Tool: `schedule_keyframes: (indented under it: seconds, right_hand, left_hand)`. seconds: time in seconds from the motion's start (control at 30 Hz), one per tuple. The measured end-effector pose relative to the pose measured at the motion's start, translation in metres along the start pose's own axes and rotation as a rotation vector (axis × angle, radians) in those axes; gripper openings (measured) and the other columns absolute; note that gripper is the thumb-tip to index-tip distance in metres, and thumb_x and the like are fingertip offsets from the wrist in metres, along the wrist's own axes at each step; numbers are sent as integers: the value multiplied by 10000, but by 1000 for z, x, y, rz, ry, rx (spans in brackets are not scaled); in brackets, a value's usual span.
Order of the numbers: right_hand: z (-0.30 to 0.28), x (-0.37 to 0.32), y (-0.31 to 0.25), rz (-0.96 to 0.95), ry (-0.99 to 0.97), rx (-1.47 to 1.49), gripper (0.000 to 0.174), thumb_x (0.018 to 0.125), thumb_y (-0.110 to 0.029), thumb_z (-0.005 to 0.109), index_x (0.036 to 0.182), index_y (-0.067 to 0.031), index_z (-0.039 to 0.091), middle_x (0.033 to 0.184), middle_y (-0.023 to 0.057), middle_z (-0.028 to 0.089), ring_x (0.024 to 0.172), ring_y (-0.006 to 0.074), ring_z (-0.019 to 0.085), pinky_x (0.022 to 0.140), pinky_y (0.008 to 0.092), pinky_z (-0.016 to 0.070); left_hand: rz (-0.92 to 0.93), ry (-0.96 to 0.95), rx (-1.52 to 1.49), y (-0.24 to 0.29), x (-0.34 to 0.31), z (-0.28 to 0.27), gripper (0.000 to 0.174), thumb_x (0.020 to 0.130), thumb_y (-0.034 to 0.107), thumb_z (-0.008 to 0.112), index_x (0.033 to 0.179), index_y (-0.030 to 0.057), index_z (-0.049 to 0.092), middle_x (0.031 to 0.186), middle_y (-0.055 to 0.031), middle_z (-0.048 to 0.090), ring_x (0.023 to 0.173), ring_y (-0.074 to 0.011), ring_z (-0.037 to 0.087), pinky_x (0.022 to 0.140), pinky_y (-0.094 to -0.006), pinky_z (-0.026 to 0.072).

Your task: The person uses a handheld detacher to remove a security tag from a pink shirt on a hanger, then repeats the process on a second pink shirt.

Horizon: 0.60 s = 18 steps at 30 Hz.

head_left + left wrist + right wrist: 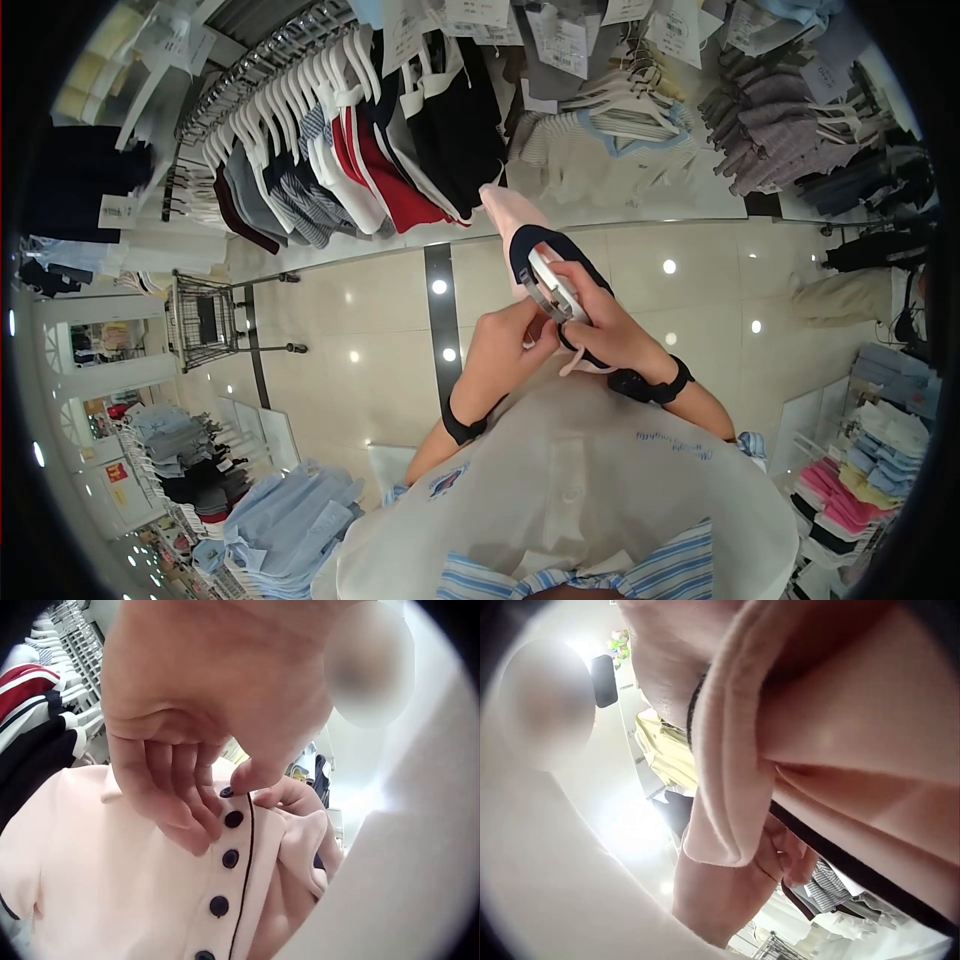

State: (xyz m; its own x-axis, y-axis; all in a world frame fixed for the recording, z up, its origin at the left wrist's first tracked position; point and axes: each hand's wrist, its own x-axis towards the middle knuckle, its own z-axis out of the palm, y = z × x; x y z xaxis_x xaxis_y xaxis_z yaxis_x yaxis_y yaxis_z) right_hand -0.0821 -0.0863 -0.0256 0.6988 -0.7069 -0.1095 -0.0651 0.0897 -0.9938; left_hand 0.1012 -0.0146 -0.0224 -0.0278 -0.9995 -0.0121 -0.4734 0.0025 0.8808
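In front of the chest hangs a pale pink polo shirt (135, 862) with a dark-piped placket and several dark buttons (219, 906). A navy collar band (590, 265) and part of a white hanger (552, 282) show at its top. My left hand (500, 350) pinches the placket at the uppermost visible button (227, 792), thumb against curled fingers. On the other side of the opening, my right hand (620, 335) grips the shirt near the collar. A folded pink edge (731, 757) covers much of the right hand in the right wrist view.
A rack of clothes on white hangers (300, 90) runs along the far side, with striped-trim shirts (620, 130) beside it. A wire cart (205, 320) stands on the tiled floor to the left. Light blue shirts (290, 525) hang at lower left; folded clothes (870, 450) lie at right.
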Motion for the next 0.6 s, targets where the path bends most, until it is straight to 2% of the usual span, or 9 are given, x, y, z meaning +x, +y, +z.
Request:
schedule_keyframes:
  seconds: [0.03, 0.07, 0.1, 0.13, 0.17, 0.33, 0.47, 0.57, 0.6]
  right_hand:
    - [-1, -2, -5, 112, -7, 28, 736, 762, 6, 497, 1481, -67, 362, 1089, 77, 584, 933, 156, 551, 855, 280, 453]
    - [-2, -3, -1, 101, -4, -2, 710, 777, 2, 497, 1473, -69, 371, 1024, 84, 613, 857, 174, 574, 807, 301, 473]
    - [-4, -4, 3, 97, -7, 5, 710, 777, 2, 497, 1473, -69, 371, 1024, 84, 613, 857, 174, 574, 807, 300, 473]
    - [-5, -5, 6, 87, -16, -41, 676, 822, -34, 519, 1480, -51, 361, 1031, 129, 649, 835, 207, 617, 792, 328, 492]
    - [-5, -6, 8, 76, -28, -88, 649, 867, -70, 541, 1486, -33, 350, 1039, 174, 684, 813, 239, 659, 776, 356, 511]
    - [0, -12, 5, 25, -6, -93, 641, 864, -42, 534, 1481, -41, 358, 988, 197, 703, 767, 269, 675, 691, 354, 504]
    - [-2, -11, 9, 138, -59, -103, 653, 846, -10, 521, 1478, -59, 362, 921, 164, 679, 702, 250, 654, 675, 350, 501]
    - [3, -9, 16, 72, -76, -89, 658, 842, -4, 525, 1476, -66, 361, 883, 156, 658, 697, 250, 645, 669, 347, 495]
    - [2, -9, 17, 86, -81, -105, 663, 821, 12, 519, 1465, -67, 384, 930, 141, 656, 741, 216, 633, 698, 326, 496]
  left_hand:
    - [3, -2, 8, 0, 0, 3, 166, 877, 75, 670, 1018, -12, 687, 759, -155, 692, 608, -229, 666, 627, -331, 532]
    - [-10, -10, 35, -1, -1, 5, 167, 878, 71, 666, 1022, -11, 687, 752, -152, 688, 590, -225, 654, 613, -331, 524]
    - [-26, -18, 62, -1, -2, 8, 168, 878, 66, 661, 1026, -9, 687, 745, -149, 685, 571, -222, 643, 599, -331, 515]
    - [-25, 45, 27, 3, 0, 12, 115, 843, 109, 682, 851, -4, 662, 660, -149, 635, 572, -322, 639, 582, -400, 513]
    - [-34, 50, 34, 3, 0, 13, 115, 843, 109, 682, 851, -4, 662, 660, -149, 635, 572, -322, 639, 582, -400, 513]
    - [-71, -1, 165, 5, 0, 13, 156, 827, 140, 673, 806, -15, 670, 679, -183, 654, 613, -384, 648, 603, -451, 516]
    - [-37, -82, 141, 16, 3, -2, 162, 852, 156, 690, 823, -3, 674, 703, -178, 671, 653, -383, 666, 636, -452, 526]
    - [-20, -80, 118, 22, -4, -9, 133, 862, 146, 690, 860, 14, 679, 726, -159, 689, 660, -369, 676, 633, -450, 529]
    - [18, -60, 132, 15, -7, -6, 108, 863, 145, 693, 864, 38, 674, 731, -131, 698, 649, -343, 680, 618, -434, 531]
